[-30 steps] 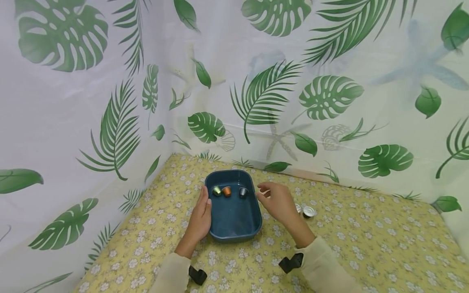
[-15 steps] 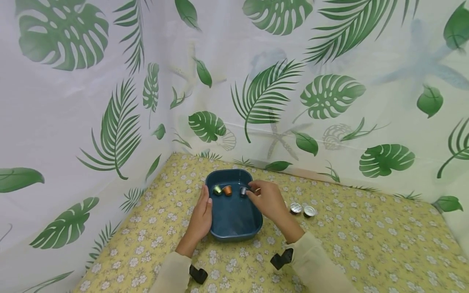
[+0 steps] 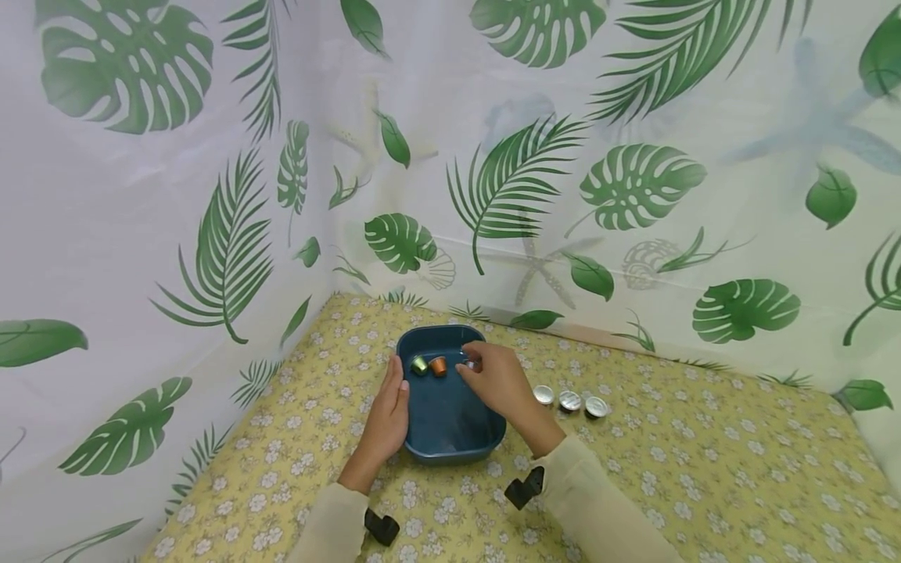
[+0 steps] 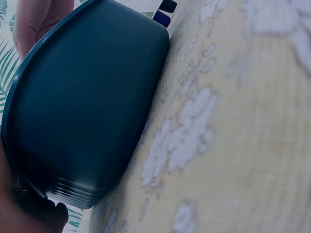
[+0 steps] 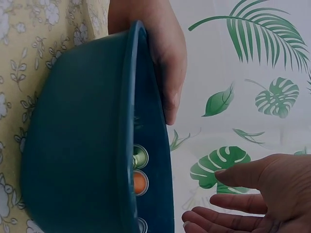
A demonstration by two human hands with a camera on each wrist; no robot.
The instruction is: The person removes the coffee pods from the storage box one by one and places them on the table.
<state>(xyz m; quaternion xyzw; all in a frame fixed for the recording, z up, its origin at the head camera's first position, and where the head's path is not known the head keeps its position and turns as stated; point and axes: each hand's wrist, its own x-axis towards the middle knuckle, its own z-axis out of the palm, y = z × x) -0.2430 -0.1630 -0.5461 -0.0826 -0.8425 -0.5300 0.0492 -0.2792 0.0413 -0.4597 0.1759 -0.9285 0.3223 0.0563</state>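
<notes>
In the head view, a blue rectangular basin (image 3: 450, 426) stands before me. Inside it lie a green coffee capsule (image 3: 419, 365), an orange coffee capsule (image 3: 439, 366) and a silver-grey one, mostly hidden by my right hand; its rim peeks out as a silver capsule (image 5: 142, 225) in the right wrist view. My left hand (image 3: 386, 407) rests along the basin's left wall, fingers straight. My right hand (image 3: 497, 379) hovers over the right rim, beside the silver-grey capsule. In the right wrist view its fingers are loosely bent, with nothing between them.
Right of the basin, three capsules with silver lids stand in a row on the yellow floral cloth (image 3: 655, 477); one is the middle capsule (image 3: 569, 401). A white leaf-print curtain (image 3: 422, 180) closes off the back and left.
My right hand has moved left, from beside the basin to over its right rim, covering the silver-grey capsule and uncovering the row of lidded capsules. My left hand stays put.
</notes>
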